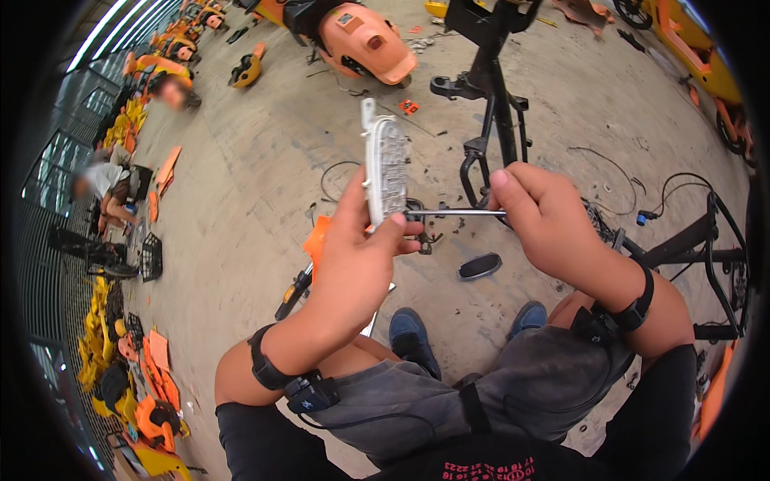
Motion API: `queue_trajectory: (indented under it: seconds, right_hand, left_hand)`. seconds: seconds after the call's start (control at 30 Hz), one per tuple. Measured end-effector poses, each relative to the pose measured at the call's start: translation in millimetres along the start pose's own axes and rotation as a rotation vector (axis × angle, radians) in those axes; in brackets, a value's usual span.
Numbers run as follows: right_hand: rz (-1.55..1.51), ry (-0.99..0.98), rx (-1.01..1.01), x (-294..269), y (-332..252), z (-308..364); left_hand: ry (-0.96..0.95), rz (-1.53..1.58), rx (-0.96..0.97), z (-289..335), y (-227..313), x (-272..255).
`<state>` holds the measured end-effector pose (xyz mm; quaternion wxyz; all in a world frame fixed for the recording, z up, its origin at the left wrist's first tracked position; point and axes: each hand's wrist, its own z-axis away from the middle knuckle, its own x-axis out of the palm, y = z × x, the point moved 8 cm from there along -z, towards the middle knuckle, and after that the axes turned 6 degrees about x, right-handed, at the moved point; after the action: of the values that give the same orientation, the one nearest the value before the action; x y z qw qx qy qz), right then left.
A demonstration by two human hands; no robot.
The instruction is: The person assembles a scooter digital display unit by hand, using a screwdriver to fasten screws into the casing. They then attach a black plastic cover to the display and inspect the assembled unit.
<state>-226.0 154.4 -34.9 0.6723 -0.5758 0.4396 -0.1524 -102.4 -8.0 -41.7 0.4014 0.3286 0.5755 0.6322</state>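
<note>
My left hand (353, 248) is closed around the lower end of a pale grey oval plastic part (388, 168), ribbed on its face, with a small tab at the top. It looks like a lamp housing, held upright in front of me. My right hand (545, 212) grips a screwdriver (465, 212); its handle is hidden in the fist. The thin metal shaft points left, its tip at the lower edge of the plastic part near my left thumb. Whether the tip touches the part cannot be made out. Below the shaft, a dark oval piece (480, 266) lies on the floor.
A black scooter frame (499, 104) stands ahead, and another black frame (706, 248) is at my right. An orange scooter body (365, 44) sits farther off. Loose cables and small scraps lie on the concrete floor (257, 160). A person (112, 184) sits far left beside piled orange and yellow panels.
</note>
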Motion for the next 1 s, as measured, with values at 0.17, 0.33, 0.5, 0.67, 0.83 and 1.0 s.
queue_trajectory:
  seconds: [0.17, 0.33, 0.5, 0.67, 0.83, 1.0]
  right_hand:
    - [-0.399, -0.109, 0.475, 10.9, 38.0, 5.0]
    - [-0.993, -0.380, 0.865, 45.4, 52.0, 24.3]
    - [-1.006, -0.283, 0.748, 19.1, 45.6, 20.6]
    - [-0.665, 0.023, 0.499, -39.6, 52.3, 11.0]
    - [0.261, -0.072, 0.202, -31.9, 51.0, 25.9]
    - [0.793, -0.549, 0.246, 51.4, 81.3, 33.8]
  left_hand:
    - [0.039, -0.112, 0.197, 3.5, 13.3, 4.6]
    - [0.047, -0.234, 0.730, 20.4, 45.7, 14.3]
    - [-0.019, -0.186, 0.484, 8.4, 51.6, 14.8]
    - [0.005, 0.056, 0.183, -10.3, 23.7, 0.9]
    - [0.027, 0.138, 0.080, -17.8, 9.7, -12.0]
    - [-0.054, 0.175, 0.047, -14.3, 11.9, -1.5]
